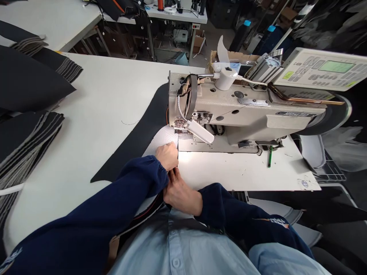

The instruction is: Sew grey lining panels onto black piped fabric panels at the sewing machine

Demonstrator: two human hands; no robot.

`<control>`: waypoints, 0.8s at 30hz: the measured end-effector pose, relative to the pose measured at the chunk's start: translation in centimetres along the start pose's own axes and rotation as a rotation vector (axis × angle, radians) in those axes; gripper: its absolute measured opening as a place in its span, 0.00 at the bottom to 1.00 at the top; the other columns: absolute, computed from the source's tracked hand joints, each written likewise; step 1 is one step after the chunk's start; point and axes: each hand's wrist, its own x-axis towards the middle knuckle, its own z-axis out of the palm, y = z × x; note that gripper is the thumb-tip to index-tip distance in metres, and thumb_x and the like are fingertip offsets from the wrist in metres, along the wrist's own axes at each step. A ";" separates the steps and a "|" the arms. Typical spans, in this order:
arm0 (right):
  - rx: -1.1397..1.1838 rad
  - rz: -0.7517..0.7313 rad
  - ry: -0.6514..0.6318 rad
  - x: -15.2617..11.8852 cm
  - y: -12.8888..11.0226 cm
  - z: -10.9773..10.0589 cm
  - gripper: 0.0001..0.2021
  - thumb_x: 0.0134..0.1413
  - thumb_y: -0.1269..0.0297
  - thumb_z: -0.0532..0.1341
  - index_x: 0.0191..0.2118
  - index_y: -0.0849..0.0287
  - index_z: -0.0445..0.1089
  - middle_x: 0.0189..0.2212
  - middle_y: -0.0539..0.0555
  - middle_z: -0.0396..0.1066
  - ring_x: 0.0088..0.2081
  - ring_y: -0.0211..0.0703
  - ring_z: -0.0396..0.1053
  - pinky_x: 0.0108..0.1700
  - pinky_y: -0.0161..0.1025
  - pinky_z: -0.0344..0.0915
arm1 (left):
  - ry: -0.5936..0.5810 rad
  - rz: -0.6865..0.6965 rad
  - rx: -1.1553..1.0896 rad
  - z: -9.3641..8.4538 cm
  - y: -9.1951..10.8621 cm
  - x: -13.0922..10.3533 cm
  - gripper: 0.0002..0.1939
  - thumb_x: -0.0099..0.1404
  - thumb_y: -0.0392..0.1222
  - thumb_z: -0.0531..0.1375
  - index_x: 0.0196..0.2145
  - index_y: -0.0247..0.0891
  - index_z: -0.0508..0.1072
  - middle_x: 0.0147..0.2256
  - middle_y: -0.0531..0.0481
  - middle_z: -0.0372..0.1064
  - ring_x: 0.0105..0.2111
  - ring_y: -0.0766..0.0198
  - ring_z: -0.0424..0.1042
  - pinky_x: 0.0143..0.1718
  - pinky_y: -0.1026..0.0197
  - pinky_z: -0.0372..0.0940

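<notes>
A dark fabric panel (pixel 134 133) lies on the table, its front end reaching under the head of an industrial sewing machine (pixel 218 103). Over it lies a white ribbed piece of material (pixel 163 138), close to the presser foot. My left hand (pixel 167 156) is closed, its curled fingers gripping the white material's right edge just before the needle area. Right below it, my right hand (pixel 182 194) pinches the same edge, fingertips partly hidden under my left wrist. Toward my lap hangs a dark strip with a red line (pixel 146 212), partly covered by my left sleeve.
Stacks of dark fabric pieces (pixel 25 152) lie at the left. A small lamp (pixel 200 131) hangs at the machine head, with a control panel (pixel 323 68) above right. A green pen-like object (pixel 270 156) is at the machine's base. Pale cut pieces (pixel 275 208) lie below the table's right side.
</notes>
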 end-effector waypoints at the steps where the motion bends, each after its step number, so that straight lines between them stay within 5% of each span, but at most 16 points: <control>1: -0.002 -0.005 -0.005 0.1 0.4 0.1 0.15 0.57 0.70 0.59 0.45 0.76 0.73 0.47 0.79 0.69 0.51 0.68 0.67 0.52 0.70 0.58 | -0.006 -0.004 -0.003 -0.1 0.0 0.0 0.24 0.56 0.33 0.53 0.51 0.23 0.67 0.44 0.29 0.69 0.43 0.47 0.73 0.41 0.52 0.68; 8: 0.105 -0.048 -0.178 1.1 2.6 0.1 0.08 0.56 0.73 0.60 0.38 0.65 0.77 0.35 0.65 0.75 0.42 0.60 0.71 0.53 0.72 0.55 | -0.046 0.038 0.006 -0.4 0.0 -1.5 0.18 0.59 0.33 0.52 0.47 0.28 0.68 0.43 0.35 0.70 0.41 0.49 0.74 0.40 0.53 0.68; 16: -0.033 0.030 0.018 1.0 -0.7 0.7 0.15 0.58 0.72 0.57 0.46 0.79 0.72 0.48 0.82 0.67 0.49 0.66 0.68 0.51 0.69 0.58 | 0.006 0.011 0.012 -0.5 -0.3 0.3 0.16 0.59 0.31 0.51 0.45 0.29 0.69 0.43 0.35 0.70 0.42 0.48 0.74 0.39 0.53 0.68; 24: 0.026 0.036 -0.011 2.2 0.6 1.6 0.14 0.56 0.73 0.58 0.47 0.75 0.72 0.43 0.77 0.71 0.46 0.64 0.69 0.50 0.69 0.59 | -0.043 0.069 0.039 -0.5 -1.0 -1.7 0.16 0.59 0.31 0.52 0.46 0.32 0.68 0.43 0.38 0.69 0.41 0.50 0.74 0.40 0.53 0.67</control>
